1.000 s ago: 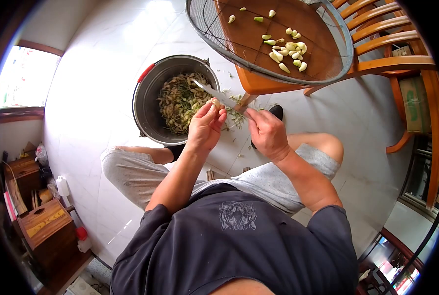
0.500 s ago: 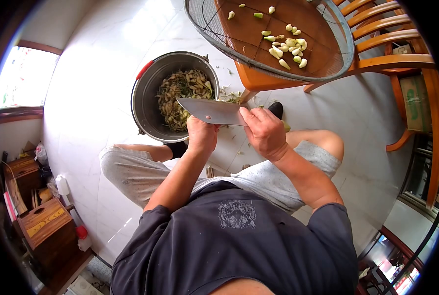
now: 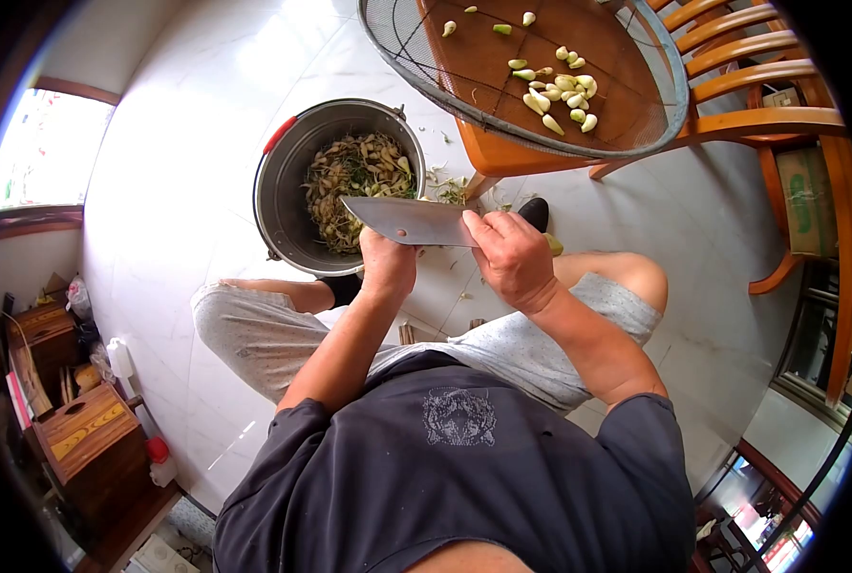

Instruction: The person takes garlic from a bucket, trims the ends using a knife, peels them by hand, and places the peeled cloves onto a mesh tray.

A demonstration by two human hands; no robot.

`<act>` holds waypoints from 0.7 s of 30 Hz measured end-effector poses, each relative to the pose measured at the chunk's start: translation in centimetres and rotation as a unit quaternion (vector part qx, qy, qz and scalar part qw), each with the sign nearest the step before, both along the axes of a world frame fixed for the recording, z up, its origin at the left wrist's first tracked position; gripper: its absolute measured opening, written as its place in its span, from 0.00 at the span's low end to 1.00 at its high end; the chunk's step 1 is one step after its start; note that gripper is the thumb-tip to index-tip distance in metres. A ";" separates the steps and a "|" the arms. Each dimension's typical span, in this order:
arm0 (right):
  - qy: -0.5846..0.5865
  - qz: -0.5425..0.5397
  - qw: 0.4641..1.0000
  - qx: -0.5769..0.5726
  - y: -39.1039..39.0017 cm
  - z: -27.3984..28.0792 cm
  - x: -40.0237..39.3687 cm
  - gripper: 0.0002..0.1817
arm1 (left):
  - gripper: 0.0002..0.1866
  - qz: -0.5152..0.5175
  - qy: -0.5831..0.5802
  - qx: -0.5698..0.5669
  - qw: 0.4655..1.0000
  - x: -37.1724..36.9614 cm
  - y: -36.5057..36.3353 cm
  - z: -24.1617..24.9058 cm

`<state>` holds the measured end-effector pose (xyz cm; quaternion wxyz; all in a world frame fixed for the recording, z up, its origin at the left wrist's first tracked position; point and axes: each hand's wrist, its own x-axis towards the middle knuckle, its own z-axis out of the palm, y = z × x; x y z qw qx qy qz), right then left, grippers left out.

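Observation:
A broad-bladed kitchen knife (image 3: 421,222) lies across the space in front of me, its pointed end toward the left. My right hand (image 3: 514,256) is wrapped round its right end, with the thumb at the heel of the blade. Under the blade's left part, my left hand (image 3: 386,265) is closed; the blade hides its fingertips and whatever they pinch. Just beyond both hands stands a metal bucket (image 3: 275,215) with a red grip on its handle. Inside is a heap of untrimmed bulbs (image 3: 350,177) with roots and dry stems.
A round mesh sieve (image 3: 627,143) rests on a wooden chair (image 3: 498,162) at the upper right, with several peeled white bulbs (image 3: 569,91) in it. Trimmings (image 3: 453,189) litter the tiled floor beside the bucket. Wooden cabinets (image 3: 92,435) stand at the left.
The knife and my left hand have shifted very slightly to the left. My right hand keeps its grip, and the bulbs in the sieve look the same.

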<state>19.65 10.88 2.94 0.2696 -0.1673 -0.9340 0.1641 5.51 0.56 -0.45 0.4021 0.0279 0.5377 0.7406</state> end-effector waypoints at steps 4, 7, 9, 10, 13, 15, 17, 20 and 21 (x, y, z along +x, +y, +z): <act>-0.004 -0.001 1.000 -0.003 0.0 0.0 0.0 0.11 | 0.05 -0.045 -0.043 0.025 0.998 -0.5 -0.2 -0.4; -0.002 0.000 1.000 -0.008 -0.1 0.1 -0.1 0.11 | 0.06 -0.050 -0.058 0.044 0.996 -0.6 -0.3 0.2; -0.003 -0.003 1.000 -0.014 -0.1 0.1 -0.1 0.11 | 0.06 -0.071 -0.036 0.040 0.996 -0.9 -0.5 0.0; -0.005 -0.006 1.000 -0.018 0.0 0.1 -0.1 0.12 | 0.06 -0.081 -0.026 0.038 0.996 -1.0 -0.6 -0.1; -0.058 -0.033 0.996 -0.057 0.3 -0.5 0.3 0.11 | 0.06 -0.074 -0.060 0.033 0.995 -1.2 -0.7 -0.4; -0.121 -0.066 0.984 -0.110 1.2 -1.5 0.9 0.10 | 0.05 -0.096 -0.072 0.042 0.992 -1.5 -0.8 0.0; -0.196 -0.107 0.958 -0.181 2.7 -2.7 1.8 0.09 | 0.06 -0.118 -0.076 0.066 0.988 -1.7 -1.1 0.2; -0.168 -0.135 0.946 -0.240 2.8 -1.4 1.8 0.11 | 0.09 -0.135 -0.069 0.117 0.981 -1.9 -1.4 0.1; -0.158 -0.132 0.943 -0.260 2.8 -1.3 1.8 0.11 | 0.09 -0.136 -0.067 0.127 0.980 -2.0 -1.3 0.2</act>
